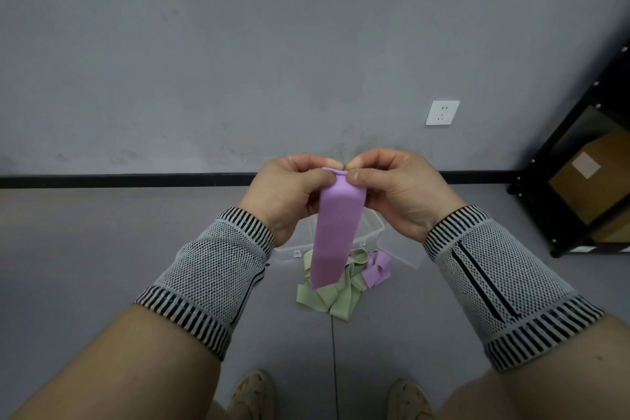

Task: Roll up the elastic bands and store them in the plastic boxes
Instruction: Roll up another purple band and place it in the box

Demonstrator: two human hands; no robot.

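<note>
Head view shows both hands raised in front of the chest, pinching the top edge of a flat lilac elastic band (pixel 335 232) that hangs straight down between them. The left hand (pixel 286 194) grips the left corner with thumb and curled fingers; the right hand (pixel 395 191) pinches the right corner, thumb on the near face. A small curl at the top edge suggests the roll is only just starting (my reading, not a certainty).

Next, the fingers would need to turn that edge over itself evenly, keeping both corners level so the roll stays square while the loose tail feeds upward.

Below on the grey floor (pixel 119 249) sits a clear plastic storage box (pixel 373 227), partly hidden by the hanging band. Just in front of it lie a pale green elastic band (pixel 327 297) in a loose heap and a second lilac band (pixel 376 269), crumpled, beside it. A black metal shelf (pixel 572 160) holding a cardboard carton (pixel 593 177) stands well apart at right; nothing blocks the box.
</note>
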